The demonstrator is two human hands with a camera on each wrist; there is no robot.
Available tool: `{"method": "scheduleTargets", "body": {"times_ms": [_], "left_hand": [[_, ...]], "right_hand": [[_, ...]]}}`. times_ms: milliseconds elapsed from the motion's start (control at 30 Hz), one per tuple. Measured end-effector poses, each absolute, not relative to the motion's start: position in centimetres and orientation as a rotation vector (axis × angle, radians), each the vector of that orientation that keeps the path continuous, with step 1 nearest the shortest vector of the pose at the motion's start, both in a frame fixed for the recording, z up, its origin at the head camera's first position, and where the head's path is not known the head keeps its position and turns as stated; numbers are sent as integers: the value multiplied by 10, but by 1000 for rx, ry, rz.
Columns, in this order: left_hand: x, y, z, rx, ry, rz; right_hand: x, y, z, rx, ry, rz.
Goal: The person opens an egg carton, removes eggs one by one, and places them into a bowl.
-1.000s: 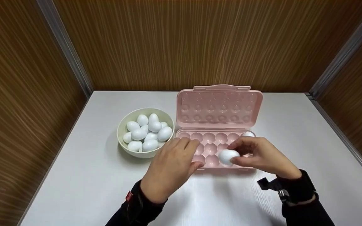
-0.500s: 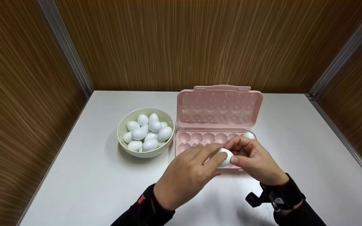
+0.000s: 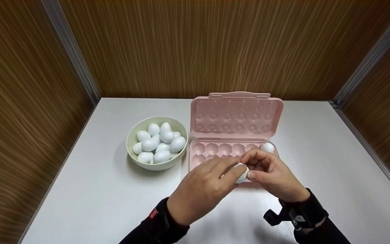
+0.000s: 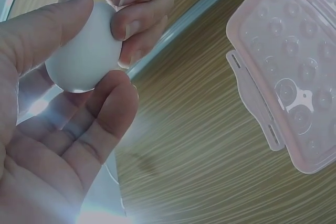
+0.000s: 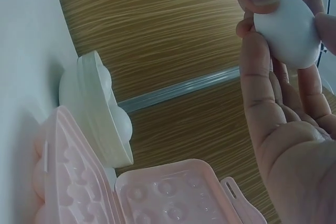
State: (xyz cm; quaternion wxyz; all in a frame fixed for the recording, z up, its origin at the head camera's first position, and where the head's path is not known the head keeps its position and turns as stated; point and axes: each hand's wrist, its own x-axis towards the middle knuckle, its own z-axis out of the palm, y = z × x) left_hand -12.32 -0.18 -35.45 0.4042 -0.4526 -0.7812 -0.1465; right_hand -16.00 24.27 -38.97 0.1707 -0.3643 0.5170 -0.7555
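One white egg [image 3: 242,174] [image 4: 84,51] [image 5: 290,29] is held by both hands above the front edge of the open pink egg tray [image 3: 201,159]. My left hand [image 3: 212,179] pinches it between thumb and fingers from the left. My right hand [image 3: 261,167] grips it from the right with curled fingertips [image 4: 134,9]. Another white egg [image 3: 267,147] sits in the tray's far right cup. The tray's lid [image 3: 236,115] stands open at the back. Most other cups in view are empty; the hands hide the front ones.
A cream bowl [image 3: 132,137] with several white eggs [image 3: 157,144] stands left of the tray on the white table [image 3: 90,189]. Wood-grain walls close in the back and both sides.
My left hand moved right from the tray's left side onto the egg that my right hand held. Both hands now hold it together, shifted slightly toward me.
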Motion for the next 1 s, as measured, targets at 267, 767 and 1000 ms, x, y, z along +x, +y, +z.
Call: {"method": "scheduleTargets", "body": {"times_ms": [267, 767, 1000], "left_hand": [[-141, -39, -342, -939, -2227, -452], [-195, -99, -366, -271, -2744, -416], [-211, -99, -380, -252, -2797, -397]], "right_hand": [[-160, 246, -384, -818, 2003, -2160], [-161, 256, -376, -972, 3026, -1654], [-160, 256, -374, -963, 3063, -1598]]}}
